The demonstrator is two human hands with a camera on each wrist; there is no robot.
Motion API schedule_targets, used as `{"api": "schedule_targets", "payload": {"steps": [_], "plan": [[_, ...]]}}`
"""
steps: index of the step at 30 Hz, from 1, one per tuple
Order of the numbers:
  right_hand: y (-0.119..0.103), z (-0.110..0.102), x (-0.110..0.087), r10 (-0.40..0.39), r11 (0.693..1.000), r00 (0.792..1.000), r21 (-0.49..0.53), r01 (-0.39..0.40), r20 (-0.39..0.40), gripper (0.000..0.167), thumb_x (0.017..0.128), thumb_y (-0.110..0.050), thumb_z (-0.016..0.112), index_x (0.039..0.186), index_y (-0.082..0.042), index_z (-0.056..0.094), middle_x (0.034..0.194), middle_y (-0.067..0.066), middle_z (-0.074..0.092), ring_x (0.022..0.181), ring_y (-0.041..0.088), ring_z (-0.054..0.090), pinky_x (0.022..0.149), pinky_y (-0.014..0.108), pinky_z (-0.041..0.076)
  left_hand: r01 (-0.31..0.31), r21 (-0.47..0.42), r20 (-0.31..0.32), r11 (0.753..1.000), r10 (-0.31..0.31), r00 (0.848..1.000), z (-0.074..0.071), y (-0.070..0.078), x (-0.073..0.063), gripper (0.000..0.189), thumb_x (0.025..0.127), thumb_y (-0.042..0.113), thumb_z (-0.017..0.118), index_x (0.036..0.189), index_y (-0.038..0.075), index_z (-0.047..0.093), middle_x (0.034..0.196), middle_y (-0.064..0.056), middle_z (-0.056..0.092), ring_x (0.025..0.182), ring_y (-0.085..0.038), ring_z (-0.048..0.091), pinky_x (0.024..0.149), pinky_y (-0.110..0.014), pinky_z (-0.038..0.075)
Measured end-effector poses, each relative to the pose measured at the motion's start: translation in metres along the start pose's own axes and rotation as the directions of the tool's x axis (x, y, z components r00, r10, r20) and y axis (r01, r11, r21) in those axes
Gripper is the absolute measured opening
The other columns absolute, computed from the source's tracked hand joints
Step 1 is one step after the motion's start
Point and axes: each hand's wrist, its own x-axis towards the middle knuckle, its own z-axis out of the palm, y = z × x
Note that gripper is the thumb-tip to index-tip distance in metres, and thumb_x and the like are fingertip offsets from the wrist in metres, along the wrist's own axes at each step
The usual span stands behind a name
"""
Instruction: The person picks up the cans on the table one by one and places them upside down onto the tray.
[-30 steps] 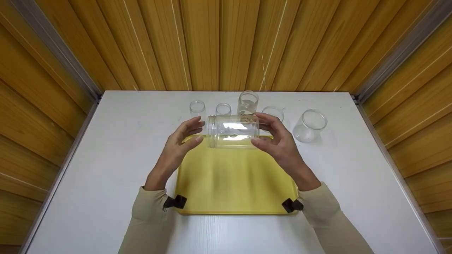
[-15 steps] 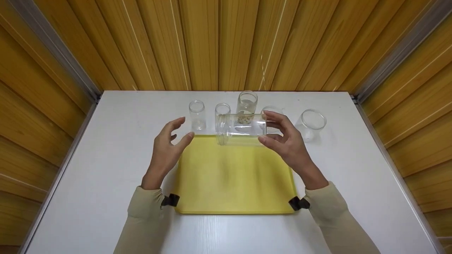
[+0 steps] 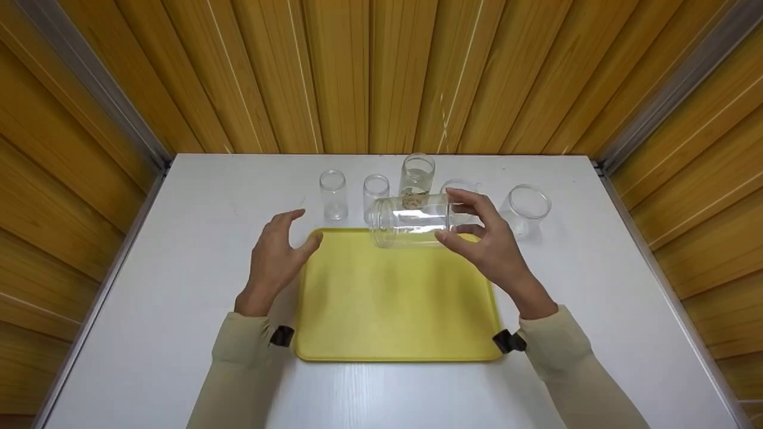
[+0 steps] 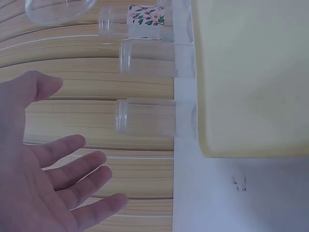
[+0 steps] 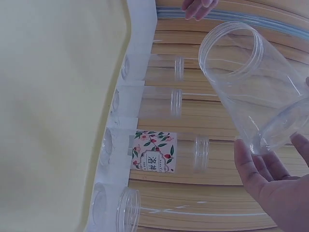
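My right hand (image 3: 483, 238) grips the base end of a large clear jar (image 3: 411, 221), tipped on its side with its threaded mouth facing left. In the head view the jar overlaps the far edge of the yellow tray (image 3: 393, 310). The right wrist view shows the jar (image 5: 251, 82) with no lid, and my fingers (image 5: 256, 181) curled at its base. My left hand (image 3: 275, 256) is apart from the jar, to its left, thumb and fingers spread with nothing between them. The left wrist view also shows that hand (image 4: 53, 169) holding nothing.
Behind the tray stand several clear jars: a slim one (image 3: 334, 196), another slim one (image 3: 374, 189), a taller one (image 3: 418, 170) with a floral label (image 5: 153, 151), a partly hidden one (image 3: 459, 183) and a wide one (image 3: 527, 205) at right. Slatted walls (image 3: 381, 71) enclose the white table (image 3: 179, 268).
My left hand has drawn away from the jar's mouth, leftward. My right hand has carried the jar slightly right, and its mouth now tilts a little toward the head camera.
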Motion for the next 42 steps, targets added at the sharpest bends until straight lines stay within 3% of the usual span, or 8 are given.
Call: {"api": "schedule_targets", "payload": {"steps": [7, 14, 25, 32, 36, 42], "plan": [[-0.002, -0.001, 0.001, 0.017, 0.992, 1.0, -0.128, -0.016, 0.011, 0.067, 0.091, -0.013, 0.085, 0.151, -0.014, 0.057, 0.147, 0.004, 0.053, 0.13, 0.019, 0.051, 0.099, 0.045, 0.051, 0.004, 0.103, 0.017, 0.995, -0.006, 1.0, 0.004, -0.011, 0.003, 0.061, 0.098, 0.034, 0.072, 0.145, -0.002, 0.06, 0.148, -0.025, 0.056, 0.135, -0.043, 0.052, 0.1, -0.062, 0.05], [-0.005, 0.0, 0.003, 0.012, 0.979, 1.0, -0.205, -0.006, 0.028, 0.068, 0.09, -0.016, 0.086, 0.152, -0.013, 0.057, 0.144, 0.01, 0.051, 0.129, 0.023, 0.051, 0.095, 0.048, 0.052, 0.013, 0.165, 0.05, 0.986, -0.022, 0.999, 0.008, -0.02, 0.003, 0.058, 0.099, 0.034, 0.073, 0.142, -0.004, 0.062, 0.148, -0.026, 0.055, 0.134, -0.044, 0.052, 0.097, -0.061, 0.052], [-0.007, -0.001, 0.007, 0.02, 0.954, 0.999, -0.299, -0.008, 0.036, 0.068, 0.089, -0.015, 0.086, 0.15, -0.008, 0.057, 0.141, 0.014, 0.051, 0.128, 0.03, 0.052, 0.094, 0.051, 0.054, 0.044, 0.185, 0.092, 0.982, -0.062, 0.994, 0.014, -0.028, 0.006, 0.057, 0.1, 0.033, 0.071, 0.141, -0.005, 0.062, 0.146, -0.027, 0.056, 0.135, -0.045, 0.051, 0.099, -0.06, 0.052], [-0.007, -0.003, 0.008, 0.012, 0.939, 0.999, -0.343, 0.001, 0.035, 0.067, 0.089, -0.015, 0.086, 0.15, -0.008, 0.059, 0.138, 0.016, 0.051, 0.125, 0.029, 0.051, 0.09, 0.05, 0.052, -0.002, 0.272, 0.093, 0.962, -0.024, 0.995, 0.02, -0.035, 0.006, 0.053, 0.098, 0.028, 0.07, 0.135, -0.009, 0.065, 0.139, -0.03, 0.06, 0.13, -0.05, 0.054, 0.094, -0.059, 0.054], [-0.006, -0.003, 0.008, -0.009, 0.914, 0.999, -0.406, 0.022, 0.034, 0.067, 0.088, -0.016, 0.086, 0.149, -0.007, 0.06, 0.136, 0.018, 0.052, 0.125, 0.031, 0.052, 0.089, 0.049, 0.052, -0.005, 0.301, 0.101, 0.954, -0.026, 0.995, 0.024, -0.038, 0.008, 0.053, 0.097, 0.028, 0.07, 0.135, -0.009, 0.065, 0.138, -0.031, 0.061, 0.128, -0.05, 0.055, 0.094, -0.059, 0.054], [-0.004, -0.002, 0.007, -0.054, 0.847, 0.998, -0.527, 0.069, 0.044, 0.066, 0.086, -0.019, 0.087, 0.146, -0.006, 0.061, 0.131, 0.02, 0.052, 0.117, 0.033, 0.053, 0.086, 0.046, 0.051, -0.014, 0.363, 0.125, 0.932, -0.034, 0.992, 0.028, -0.047, 0.009, 0.056, 0.097, 0.026, 0.069, 0.14, -0.01, 0.06, 0.137, -0.033, 0.06, 0.126, -0.052, 0.055, 0.094, -0.061, 0.053]]}}
